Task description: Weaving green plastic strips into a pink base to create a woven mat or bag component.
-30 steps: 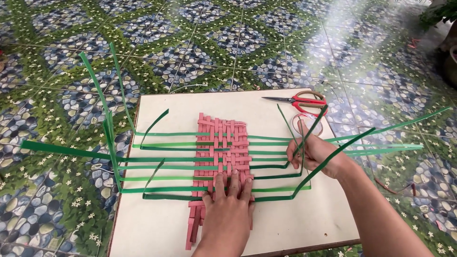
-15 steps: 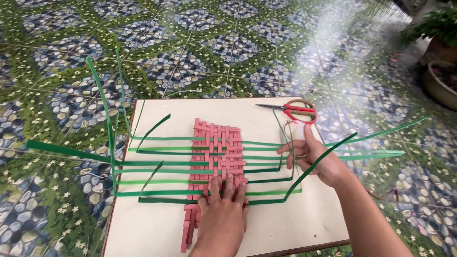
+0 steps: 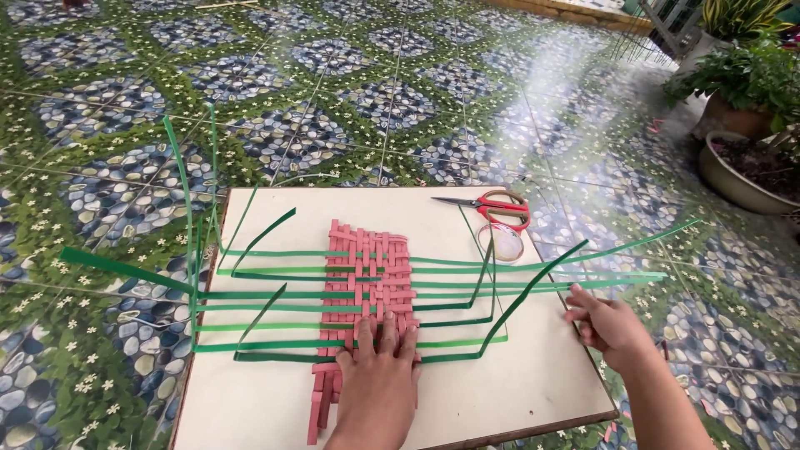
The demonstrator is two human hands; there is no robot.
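Since the earlier frames the right hand point(image 3: 607, 323) has been sliding outward, away from the middle of the green strips point(image 3: 467, 287) toward the right edge of the surface point(image 3: 517, 392), and the view has been tilting up so that potted plants point(image 3: 754, 79) are now showing at the top right. The right hand is now resting near the board's right edge, its fingers curled loosely, just beside the ends of the long green strips; whether its grip is actually pinching a strip I cannot tell. The left hand point(image 3: 377, 379) is lying flat with fingers spread, its grip wide, pressing down on the lower part of the pink woven mat point(image 3: 367, 275), which is sitting in the middle of the surface with the green strips running through it from left to right. Red-handled scissors point(image 3: 492, 203) are lying at the far right of the surface, just beyond a clear tape roll point(image 3: 501, 242). The board is lying on a patterned tile floor point(image 3: 333, 100).
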